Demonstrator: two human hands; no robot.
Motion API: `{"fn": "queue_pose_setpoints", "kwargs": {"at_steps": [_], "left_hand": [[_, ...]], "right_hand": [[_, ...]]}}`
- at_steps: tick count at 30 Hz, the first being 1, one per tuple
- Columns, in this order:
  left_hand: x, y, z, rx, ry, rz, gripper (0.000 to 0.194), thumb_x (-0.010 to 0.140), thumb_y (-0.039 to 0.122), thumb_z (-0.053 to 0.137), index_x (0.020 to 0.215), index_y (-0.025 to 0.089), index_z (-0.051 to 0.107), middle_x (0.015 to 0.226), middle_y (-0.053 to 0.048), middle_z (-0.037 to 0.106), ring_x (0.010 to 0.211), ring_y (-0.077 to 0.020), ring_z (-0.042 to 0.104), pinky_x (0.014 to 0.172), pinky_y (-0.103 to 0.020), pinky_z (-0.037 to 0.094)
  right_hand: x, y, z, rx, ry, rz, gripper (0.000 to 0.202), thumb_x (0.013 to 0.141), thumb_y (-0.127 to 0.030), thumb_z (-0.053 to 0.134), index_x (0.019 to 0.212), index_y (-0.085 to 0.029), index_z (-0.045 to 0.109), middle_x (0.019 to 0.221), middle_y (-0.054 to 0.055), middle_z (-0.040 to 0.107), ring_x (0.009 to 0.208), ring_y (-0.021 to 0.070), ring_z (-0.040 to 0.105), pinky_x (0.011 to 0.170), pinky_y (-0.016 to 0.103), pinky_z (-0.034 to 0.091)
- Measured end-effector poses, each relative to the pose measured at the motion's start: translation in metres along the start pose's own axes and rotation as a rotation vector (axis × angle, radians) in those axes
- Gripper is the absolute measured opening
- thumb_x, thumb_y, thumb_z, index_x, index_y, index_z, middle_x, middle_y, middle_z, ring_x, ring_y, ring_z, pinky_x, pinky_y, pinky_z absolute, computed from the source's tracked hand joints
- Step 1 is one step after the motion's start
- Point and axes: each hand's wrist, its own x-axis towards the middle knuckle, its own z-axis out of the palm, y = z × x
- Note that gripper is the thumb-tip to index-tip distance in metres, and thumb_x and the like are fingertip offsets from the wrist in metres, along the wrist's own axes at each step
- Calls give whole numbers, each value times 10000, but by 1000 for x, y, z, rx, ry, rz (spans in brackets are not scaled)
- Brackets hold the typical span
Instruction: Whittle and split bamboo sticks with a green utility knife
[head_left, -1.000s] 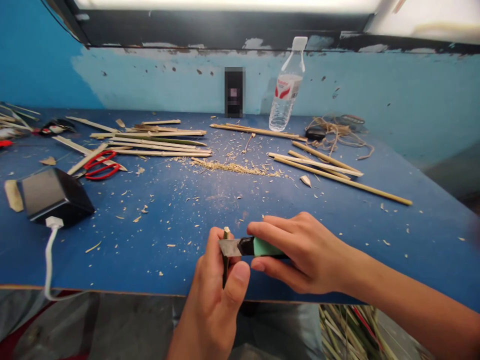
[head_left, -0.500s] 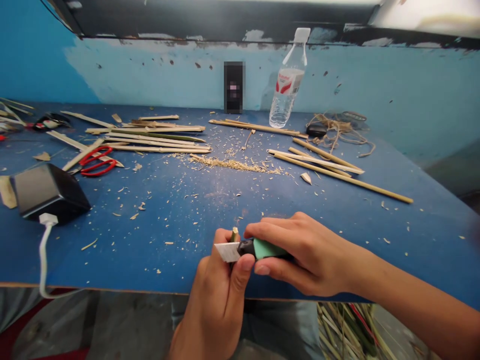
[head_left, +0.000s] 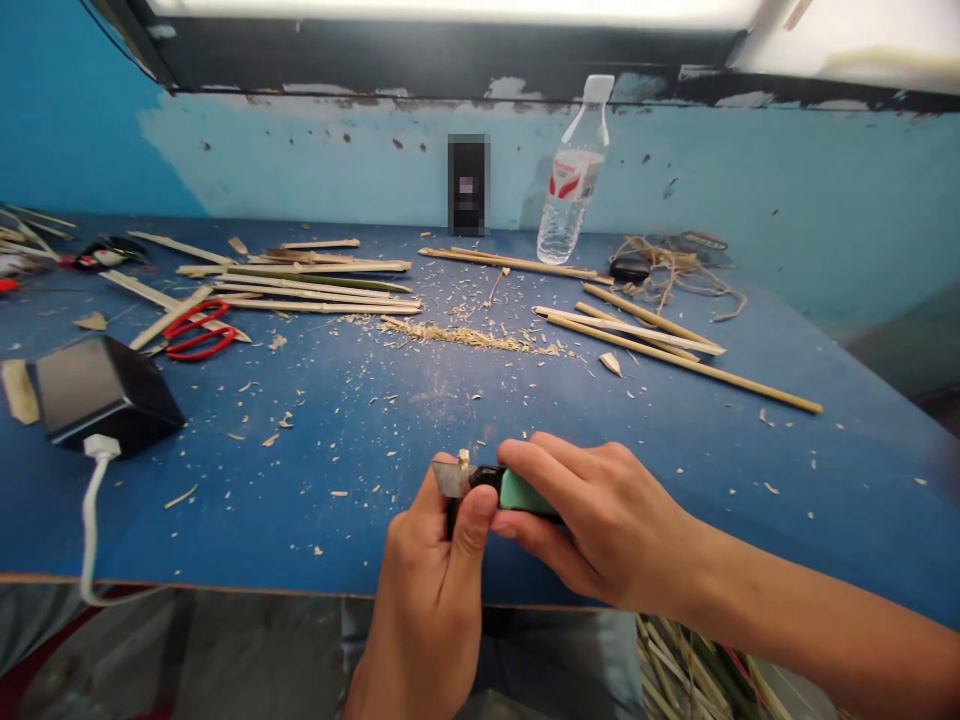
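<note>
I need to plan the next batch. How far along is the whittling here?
Done: shavings and trimmed sticks lie on the table. In hand: left hand grips a stick; right hand presses the knife at its tip. Left: long sticks.

You are looking at a deep blue table point(head_left: 315, 470) that is showing pale tan flecks of shavings point(head_left: 465, 336) across its middle. At lower centre, your right hand point(head_left: 600, 520) is gripping a knife point(head_left: 517, 492) with a mint green and black handle and a grey blade, against a pale tan stick point(head_left: 463, 462) in your left hand point(head_left: 435, 590). At left, red-handled scissors point(head_left: 196, 332) are lying beside a black box point(head_left: 105, 392) with a white cable point(head_left: 91, 520). Tan and green bamboo strips point(head_left: 315, 284) are lying at upper left, yellowish sticks point(head_left: 675, 355) at right. At upper centre, a clear bottle point(head_left: 571, 180) is showing a white cap and a red and white label against a light blue wall point(head_left: 787, 200) with dark chips.
</note>
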Motion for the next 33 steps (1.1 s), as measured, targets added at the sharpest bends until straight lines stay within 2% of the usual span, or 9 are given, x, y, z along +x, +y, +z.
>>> {"fn": "queue_pose_setpoints", "kwargs": {"at_steps": [2,5,7,11,15,20,24,28,33], "left_hand": [[-1,2,4,-23,74,-2,372,1047,537,555,864,217,608,733,40,569,644,-122,503,607,-238,398],[-4,6,9,14,209,16,465,1031,540,586,717,215,475,627,66,375,572,-114,326,542,-252,300],[-6,7,9,-1,216,21,504,1024,566,582,702,219,409,635,70,302,565,-118,258,527,-265,259],[-8,7,-1,-148,109,-13,487,919,681,660,831,227,506,741,29,428,637,-136,389,561,-253,353],[-8,7,-12,-189,-17,-97,556,802,740,747,905,214,598,817,-22,548,723,-179,506,605,-267,449],[-12,10,-9,-252,-2,-185,500,815,680,790,1030,251,649,952,-10,636,902,-187,601,807,-258,533],[-14,12,-7,-74,74,-179,543,852,758,693,1076,263,690,1024,-29,668,993,-223,582,890,-310,475],[-13,13,-10,43,-57,-102,503,976,717,526,930,244,689,856,-32,636,873,-228,542,811,-336,439],[-11,11,-12,-36,-28,-62,550,874,747,657,997,212,677,878,-34,565,826,-218,515,763,-310,473]], "right_hand": [[0,1,1,3,37,12,389,1128,-466,409,1142,-133,609,817,5,598,588,149,493,517,289,357],[1,4,0,67,104,58,356,1111,-478,477,1132,-147,604,815,-10,604,620,135,513,550,269,376],[3,6,-3,134,112,73,336,1104,-471,504,1132,-150,601,826,-16,624,634,121,521,572,257,382],[3,9,-7,211,38,43,345,1105,-468,489,1185,-151,596,876,-3,649,684,122,554,594,261,379],[1,10,-9,182,-83,-64,430,1118,-528,404,1258,-162,582,866,-5,631,646,135,527,547,299,318],[1,7,-8,159,-211,-55,481,1130,-546,333,1247,-161,597,855,-4,630,638,146,525,540,323,281],[2,7,-9,166,-187,-18,459,1132,-535,348,1227,-156,589,878,11,668,642,143,559,553,320,291],[2,10,-13,152,-144,-4,422,1140,-505,358,1246,-155,568,943,32,706,725,147,635,583,312,323],[2,11,-12,145,-134,-85,444,1135,-537,347,1267,-169,557,869,2,664,647,134,580,545,305,303]]}}
